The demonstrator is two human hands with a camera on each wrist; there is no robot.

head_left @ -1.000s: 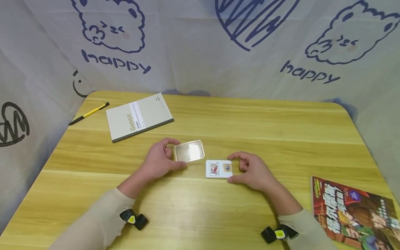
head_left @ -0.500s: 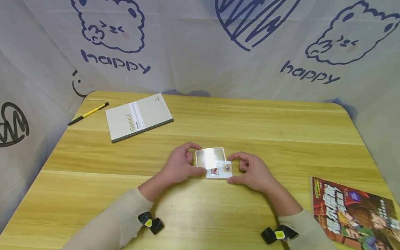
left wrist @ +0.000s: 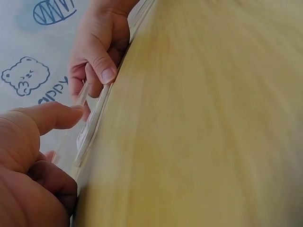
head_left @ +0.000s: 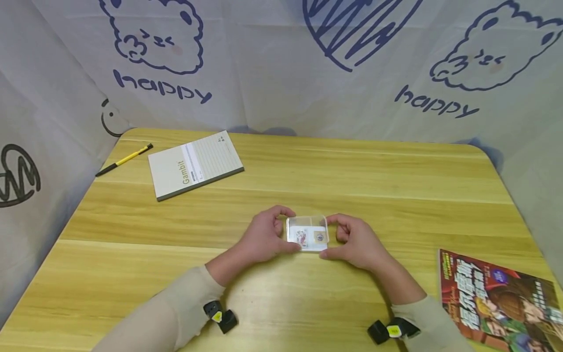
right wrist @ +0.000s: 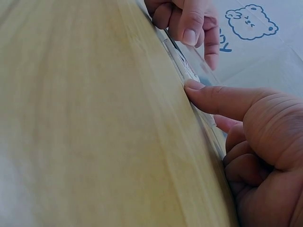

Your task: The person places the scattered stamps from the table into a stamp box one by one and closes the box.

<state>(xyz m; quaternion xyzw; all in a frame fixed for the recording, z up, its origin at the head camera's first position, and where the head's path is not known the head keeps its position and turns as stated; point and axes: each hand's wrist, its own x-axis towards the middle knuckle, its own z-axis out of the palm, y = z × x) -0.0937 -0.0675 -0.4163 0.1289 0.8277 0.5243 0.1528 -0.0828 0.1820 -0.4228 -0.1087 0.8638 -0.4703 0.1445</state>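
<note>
My left hand (head_left: 266, 239) pinches the left end of a clear plastic lid (head_left: 311, 221) between thumb and fingers. The lid is over a flat white case (head_left: 310, 247) lying on the table, with a small colourful picture and a tan patch showing through. In the left wrist view a narrow gap separates the tilted lid (left wrist: 84, 93) from the case (left wrist: 97, 116). My right hand (head_left: 358, 242) grips the case's right end by its near and far edges. Its thumb (right wrist: 220, 100) presses the near edge in the right wrist view.
A notebook (head_left: 196, 165) lies at the back left, beside a yellow and black pen (head_left: 124, 160). At the front right is a colourful magazine (head_left: 499, 298). A printed white cloth (head_left: 281, 73) hangs behind the wooden table (head_left: 374, 176).
My left hand has carried the clear lid to the right and toward me, from beside the white case to over it. The right hand has stayed at the case.
</note>
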